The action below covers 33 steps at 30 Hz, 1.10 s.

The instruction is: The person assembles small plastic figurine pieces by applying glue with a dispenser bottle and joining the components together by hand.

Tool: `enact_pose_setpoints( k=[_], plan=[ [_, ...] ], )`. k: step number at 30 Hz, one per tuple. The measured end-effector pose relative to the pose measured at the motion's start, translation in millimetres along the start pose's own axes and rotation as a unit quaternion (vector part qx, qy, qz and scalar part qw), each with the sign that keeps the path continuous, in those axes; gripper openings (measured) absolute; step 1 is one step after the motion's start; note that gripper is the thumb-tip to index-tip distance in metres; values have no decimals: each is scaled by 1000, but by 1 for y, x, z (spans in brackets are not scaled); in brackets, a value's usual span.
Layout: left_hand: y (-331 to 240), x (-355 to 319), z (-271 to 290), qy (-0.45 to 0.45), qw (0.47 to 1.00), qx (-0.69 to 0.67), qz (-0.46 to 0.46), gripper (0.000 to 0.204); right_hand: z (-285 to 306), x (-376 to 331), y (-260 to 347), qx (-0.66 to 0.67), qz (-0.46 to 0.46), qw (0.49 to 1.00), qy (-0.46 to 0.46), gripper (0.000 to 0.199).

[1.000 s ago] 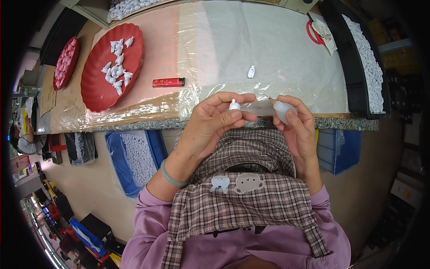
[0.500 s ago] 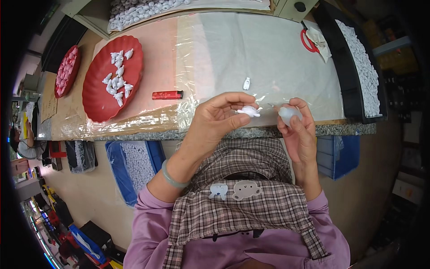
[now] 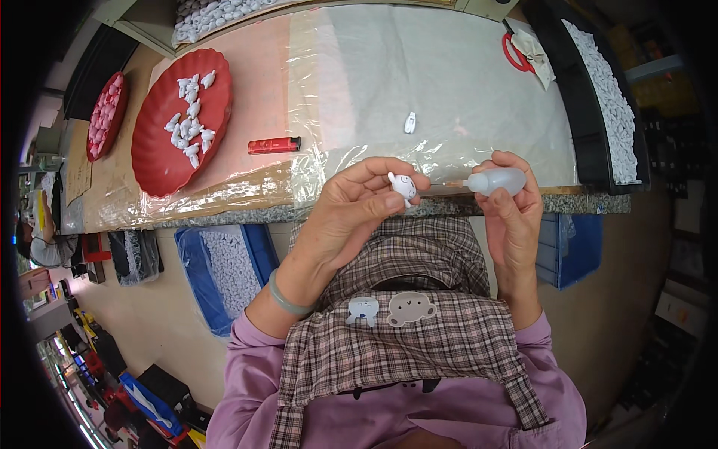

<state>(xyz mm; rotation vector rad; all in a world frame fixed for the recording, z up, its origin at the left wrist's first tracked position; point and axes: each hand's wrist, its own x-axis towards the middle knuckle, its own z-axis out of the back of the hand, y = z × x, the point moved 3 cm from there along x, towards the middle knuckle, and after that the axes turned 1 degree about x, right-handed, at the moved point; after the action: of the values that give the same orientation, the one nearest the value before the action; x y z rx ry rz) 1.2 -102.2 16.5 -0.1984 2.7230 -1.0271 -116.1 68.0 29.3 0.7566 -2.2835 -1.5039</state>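
Between the thumb and fingers of my left hand [image 3: 340, 213] is a small white figurine [image 3: 404, 188], its drawn face showing. My right hand [image 3: 516, 213] is closed round a small translucent squeeze bottle [image 3: 502, 181]. The bottle lies sideways, its thin needle tip pointing left at the figurine; a small gap seems to part them. Both hands are held over the table's front edge. Beyond them, a small white piece [image 3: 410, 123] rests alone on the sheeted tabletop [image 3: 366, 82].
A red scalloped plate [image 3: 161, 165] with several white figurines stands left, beside a red lighter [image 3: 274, 145]. Farther left is a red dish of pink pieces [image 3: 105, 116]. Red-handled scissors [image 3: 513, 54] and a black tray [image 3: 577, 112] of white pieces lie right. Blue bins [image 3: 263, 258] sit below.
The figurine has been turned in my left hand, so its face now shows. My right hand has tipped the bottle sideways, bringing its needle tip round toward the figurine.
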Motion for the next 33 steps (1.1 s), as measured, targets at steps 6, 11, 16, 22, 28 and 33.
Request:
enact_pose_setpoints(
  k=[6, 11, 16, 22, 28, 33],
  plan=[
    [5, -1, 4, 5, 999, -33, 7, 31, -2, -3, 6, -68, 51, 996, 5, 46],
    [1, -3, -1, 9, 999, -37, 35, 29, -6, -4, 7, -116, 76, 990, 5, 45],
    [5, -3, 0, -26, 998, -20, 46, 29, -6, -6, 7, -136, 97, 986, 4, 44],
    [14, -4, 7, -19, 999, -9, 40, 27, -10, -8, 10, -158, 103, 982, -2, 43],
    [15, -6, 13, 57, 989, -102, 95, 43, -7, -6, 8, -145, 102, 984, -9, 43],
    [10, -5, -1, -8, 989, -107, 102, 37, -3, -2, 0, -72, 54, 996, -29, 41]
  ],
)
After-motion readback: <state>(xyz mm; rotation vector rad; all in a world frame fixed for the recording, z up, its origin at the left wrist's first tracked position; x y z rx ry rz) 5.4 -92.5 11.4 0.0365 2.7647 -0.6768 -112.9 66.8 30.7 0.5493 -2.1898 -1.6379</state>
